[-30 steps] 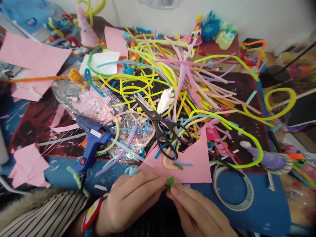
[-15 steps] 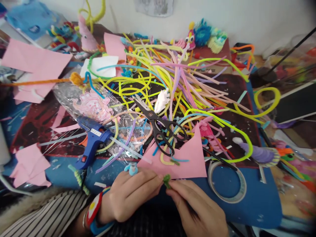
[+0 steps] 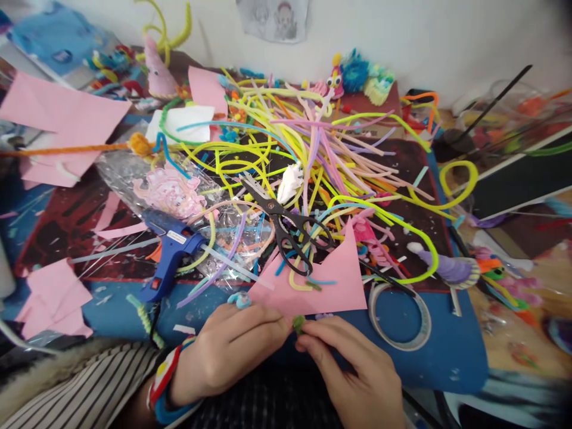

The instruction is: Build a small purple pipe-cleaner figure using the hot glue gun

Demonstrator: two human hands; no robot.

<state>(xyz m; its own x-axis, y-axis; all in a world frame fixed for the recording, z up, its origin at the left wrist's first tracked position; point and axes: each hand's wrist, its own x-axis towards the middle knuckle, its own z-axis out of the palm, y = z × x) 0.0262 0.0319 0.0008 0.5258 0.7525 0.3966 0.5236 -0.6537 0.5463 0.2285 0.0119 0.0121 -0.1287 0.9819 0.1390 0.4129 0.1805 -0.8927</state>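
A small green fuzzy piece (image 3: 298, 323), which looks like twisted pipe cleaner, is pinched between my two hands at the table's near edge. My left hand (image 3: 241, 342) is closed, its fingertips on the piece's left side; a blue fuzzy ring sits on a finger. On the other side, the thumb and forefinger of my right hand (image 3: 355, 363) press together on the same piece. Just beyond lies a pink felt sheet (image 3: 330, 295) with a cut edge. Black-handled scissors (image 3: 286, 223) rest partly over it, blades pointing up and left.
A blue glue gun (image 3: 172, 256) lies left of centre on a clear plastic bag. Many yellow, pink and purple pipe cleaners (image 3: 250, 158) are heaped behind the scissors. At the right are a roll of tape (image 3: 373, 319) and a purple cone figure (image 3: 447, 265). Pink felt scraps (image 3: 53, 304) lie left.
The view has shifted slightly, so things on the right appear further left. Both hands still pinch the green piece, and the right fingers have turned a little around it.
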